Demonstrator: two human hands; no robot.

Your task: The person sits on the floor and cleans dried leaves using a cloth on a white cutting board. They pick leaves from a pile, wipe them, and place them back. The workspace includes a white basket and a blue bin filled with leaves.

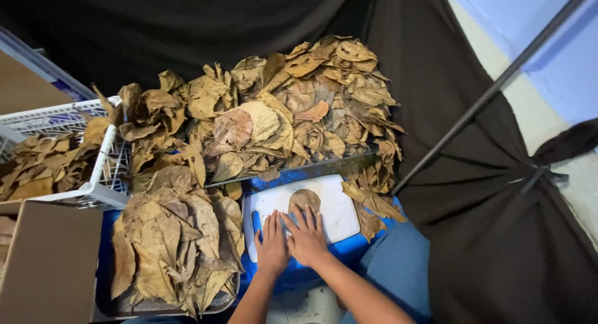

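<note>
Left hand [272, 243] and right hand [306, 237] press flat, fingers spread, on white board [336, 206] below brown leaf [304, 200].

Brown leaves [261, 125], white board [336, 206], blue cloth [349, 249]

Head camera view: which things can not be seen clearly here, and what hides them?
- White cutting board, head view: its near left part is hidden by the left hand and right hand.
- Leaf on the board: its lower end is covered by the fingertips.
- White basket: cut off by the left edge.
- Tray under the near leaf pile: mostly buried by leaves.
</note>
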